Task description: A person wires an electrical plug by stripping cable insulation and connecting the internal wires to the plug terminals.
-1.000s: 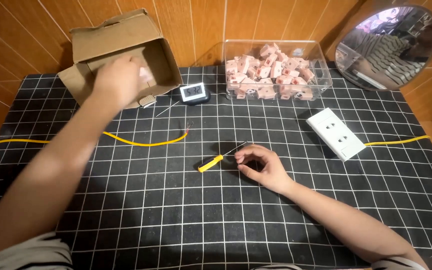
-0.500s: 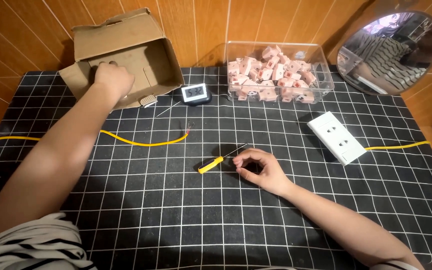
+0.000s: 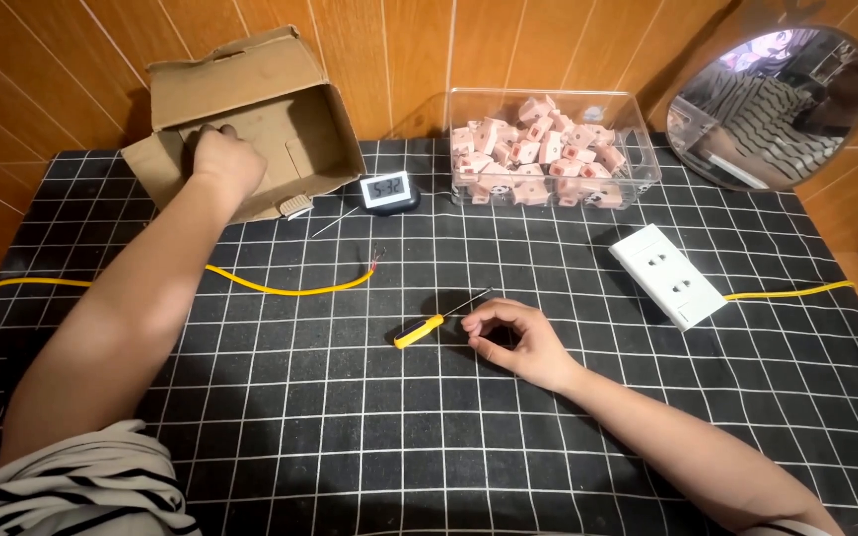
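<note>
My left hand [image 3: 225, 159] reaches into an open cardboard box [image 3: 250, 89] lying on its side at the back left. Only the back of the hand shows; its fingers are hidden inside. My right hand [image 3: 513, 337] rests on the black gridded cloth [image 3: 350, 447] in the middle. Its thumb and fingertips pinch the dark middle of a small screwdriver with a yellow handle [image 3: 419, 331], which lies flat on the cloth. A yellow wire [image 3: 290, 290] with a bare end lies between the box and the screwdriver.
A small digital clock [image 3: 387, 191] stands by the box. A clear tub [image 3: 638, 149] of pink and white parts is at the back. A white socket plate [image 3: 667, 276] with a yellow wire [image 3: 786, 293] lies right. A round mirror [image 3: 767, 89] leans at the back right.
My left hand has moved leftward and deeper into the cardboard box. My right hand has stayed on the screwdriver.
</note>
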